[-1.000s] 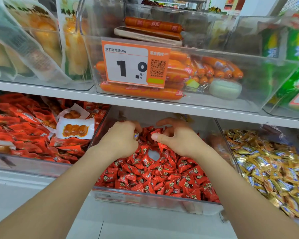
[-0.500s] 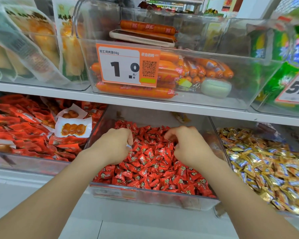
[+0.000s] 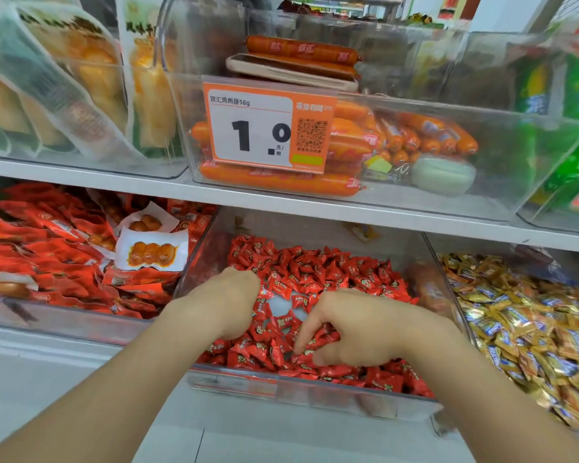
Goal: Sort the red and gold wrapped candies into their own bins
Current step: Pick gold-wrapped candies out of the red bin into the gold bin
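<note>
Both hands have come nearer to the front wall of the clear bin since 0.5 s ago. My left hand is curled, knuckles up, and my right hand rakes bent fingers through the red candies there, I think searching strays; if either pinches 1, I cannot tell. Gold candies lie just right, partly cut off.
</note>
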Demonstrator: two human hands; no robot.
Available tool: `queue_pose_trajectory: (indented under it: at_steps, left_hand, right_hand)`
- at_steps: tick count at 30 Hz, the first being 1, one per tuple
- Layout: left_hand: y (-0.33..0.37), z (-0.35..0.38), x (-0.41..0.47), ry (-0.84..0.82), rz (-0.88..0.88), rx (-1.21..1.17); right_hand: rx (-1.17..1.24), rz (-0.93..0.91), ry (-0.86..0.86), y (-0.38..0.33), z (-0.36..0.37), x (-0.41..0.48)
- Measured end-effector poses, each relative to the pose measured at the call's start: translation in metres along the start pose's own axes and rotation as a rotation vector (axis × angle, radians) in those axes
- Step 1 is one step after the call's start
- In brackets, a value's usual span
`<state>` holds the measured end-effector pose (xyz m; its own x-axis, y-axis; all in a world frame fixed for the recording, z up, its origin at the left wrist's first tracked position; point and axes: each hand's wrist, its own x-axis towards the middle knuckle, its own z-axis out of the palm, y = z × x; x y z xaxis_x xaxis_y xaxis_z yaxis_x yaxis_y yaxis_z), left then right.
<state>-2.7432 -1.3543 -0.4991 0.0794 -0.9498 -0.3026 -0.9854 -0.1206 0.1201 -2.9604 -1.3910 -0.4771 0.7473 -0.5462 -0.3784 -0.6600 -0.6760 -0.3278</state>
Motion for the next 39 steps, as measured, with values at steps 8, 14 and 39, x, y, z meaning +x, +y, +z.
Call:
queue_pose_trajectory:
  at_steps: [8,14,39]
  left_hand:
    - [0.005,-0.004,-0.001,-0.029,-0.02,-0.001]
    - [0.004,-0.006,0.0,0.152,-0.002,-0.136]
    - [0.036,-0.026,-0.017,0.179,0.175,-0.948]
  right_hand:
    - [-0.169,0.271,0.202,0.01,-0.005,-0.011]
    - [-0.006,0.327,0.494,0.025,-0.02,-0.029]
    - [0.456,0.071,0.721,0.014,0.008,-0.034]
